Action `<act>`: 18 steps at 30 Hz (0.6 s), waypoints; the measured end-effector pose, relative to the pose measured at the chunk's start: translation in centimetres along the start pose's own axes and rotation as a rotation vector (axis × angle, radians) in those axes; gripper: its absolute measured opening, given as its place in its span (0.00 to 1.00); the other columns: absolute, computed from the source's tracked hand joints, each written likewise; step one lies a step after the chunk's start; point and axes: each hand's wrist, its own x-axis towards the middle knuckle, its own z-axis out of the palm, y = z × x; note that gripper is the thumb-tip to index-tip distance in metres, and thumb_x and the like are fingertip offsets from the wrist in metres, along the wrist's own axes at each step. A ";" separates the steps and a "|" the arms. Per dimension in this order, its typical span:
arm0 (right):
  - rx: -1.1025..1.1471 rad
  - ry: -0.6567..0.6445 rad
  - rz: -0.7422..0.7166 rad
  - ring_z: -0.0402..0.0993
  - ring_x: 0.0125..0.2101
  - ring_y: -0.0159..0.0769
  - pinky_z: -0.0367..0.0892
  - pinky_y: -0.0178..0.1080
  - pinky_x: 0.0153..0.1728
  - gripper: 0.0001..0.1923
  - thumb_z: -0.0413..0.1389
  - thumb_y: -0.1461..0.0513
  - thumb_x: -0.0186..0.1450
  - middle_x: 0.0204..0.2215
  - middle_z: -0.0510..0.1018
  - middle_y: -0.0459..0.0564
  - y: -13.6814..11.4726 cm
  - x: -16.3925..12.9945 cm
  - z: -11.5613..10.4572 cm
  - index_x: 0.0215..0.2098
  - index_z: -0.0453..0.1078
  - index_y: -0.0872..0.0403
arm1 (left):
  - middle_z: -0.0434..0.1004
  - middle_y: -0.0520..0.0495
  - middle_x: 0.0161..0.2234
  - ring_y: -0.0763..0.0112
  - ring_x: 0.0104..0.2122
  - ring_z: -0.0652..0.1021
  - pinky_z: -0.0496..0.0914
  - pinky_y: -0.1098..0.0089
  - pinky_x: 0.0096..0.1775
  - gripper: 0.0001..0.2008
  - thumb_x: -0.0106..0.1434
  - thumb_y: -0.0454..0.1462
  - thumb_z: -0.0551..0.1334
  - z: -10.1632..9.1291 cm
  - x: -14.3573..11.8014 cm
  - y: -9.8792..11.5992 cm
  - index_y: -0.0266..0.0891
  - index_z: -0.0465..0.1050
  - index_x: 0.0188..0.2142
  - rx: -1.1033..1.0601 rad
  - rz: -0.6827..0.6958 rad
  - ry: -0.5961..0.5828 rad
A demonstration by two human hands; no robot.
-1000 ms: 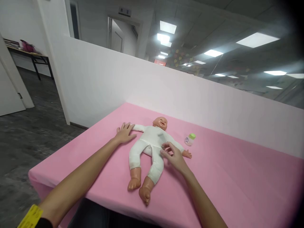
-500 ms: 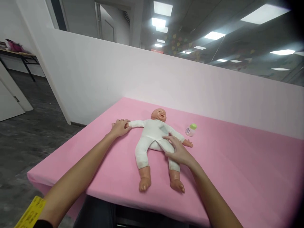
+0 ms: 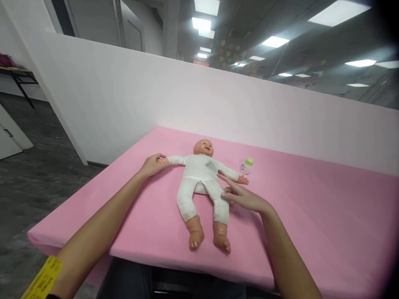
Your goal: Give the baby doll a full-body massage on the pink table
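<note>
On the pink table [image 3: 311, 216]: one doll [image 3: 199, 178], one bottle [image 3: 246, 166].

Doll [image 3: 199, 182] in plain white suit, peach head & feet. Table cover [image 3: 311, 216] solid pink. Bottle [image 3: 246, 166] w/ green cap. Wristband [image 3: 43, 278] yellow.

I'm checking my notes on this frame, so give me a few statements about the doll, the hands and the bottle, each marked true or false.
1. The doll lies on its back on the pink table. True.
2. The left hand touches the doll's foot. False: it is at the doll's outstretched hand.
3. The right hand holds the bottle. False: its fingers are spread open beside the doll's thigh, and the bottle lies apart from it.
4. The bottle has a green cap. True.
5. The doll wears a blue suit. False: the suit is white.
</note>
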 end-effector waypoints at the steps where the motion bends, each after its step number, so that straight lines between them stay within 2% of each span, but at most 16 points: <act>1: -0.030 0.065 -0.051 0.76 0.37 0.38 0.76 0.47 0.45 0.36 0.53 0.50 0.75 0.40 0.77 0.48 0.3 -0.2 0.3 0.77 0.46 0.40 | 0.83 0.47 0.44 0.57 0.43 0.80 0.72 0.67 0.40 0.28 0.53 0.58 0.70 0.1 -0.1 0.1 0.44 0.79 0.46 -0.024 -0.003 0.008; 4: -0.218 0.292 -0.230 0.76 0.42 0.40 0.77 0.48 0.45 0.25 0.50 0.56 0.76 0.52 0.75 0.54 1.9 -1.1 1.7 0.70 0.61 0.41 | 0.83 0.49 0.43 0.59 0.42 0.81 0.72 0.67 0.39 0.26 0.52 0.56 0.71 0.5 -0.3 0.5 0.44 0.80 0.44 -0.104 -0.016 0.031; 6: -0.386 0.406 -0.375 0.74 0.50 0.44 0.77 0.49 0.46 0.23 0.50 0.60 0.75 0.61 0.69 0.56 3.0 -2.1 2.9 0.68 0.65 0.41 | 0.83 0.49 0.42 0.59 0.42 0.81 0.72 0.67 0.39 0.25 0.51 0.55 0.72 0.7 -0.3 0.6 0.44 0.80 0.43 -0.149 -0.017 0.045; 9: -0.631 0.434 -0.541 0.68 0.59 0.50 0.76 0.53 0.51 0.28 0.50 0.66 0.73 0.67 0.62 0.56 4.2 -3.3 4.7 0.68 0.65 0.38 | 0.83 0.49 0.41 0.60 0.41 0.80 0.73 0.68 0.38 0.24 0.51 0.54 0.72 0.9 -0.3 0.7 0.43 0.80 0.42 -0.180 -0.020 0.052; 12: -0.790 0.408 -0.640 0.64 0.64 0.54 0.73 0.59 0.57 0.32 0.53 0.69 0.71 0.69 0.62 0.53 4.6 -3.3 6.2 0.69 0.64 0.35 | 0.83 0.49 0.41 0.61 0.41 0.80 0.73 0.68 0.38 0.24 0.52 0.54 0.72 1.0 -0.3 0.6 0.43 0.80 0.42 -0.178 -0.025 0.055; 18: -0.781 0.472 -0.755 0.63 0.65 0.56 0.69 0.66 0.60 0.34 0.55 0.70 0.68 0.68 0.66 0.51 5.2 -1.4 7.0 0.67 0.65 0.37 | 0.83 0.49 0.41 0.61 0.41 0.80 0.73 0.68 0.39 0.23 0.52 0.53 0.72 1.1 -0.5 0.6 0.43 0.80 0.43 -0.180 -0.007 0.057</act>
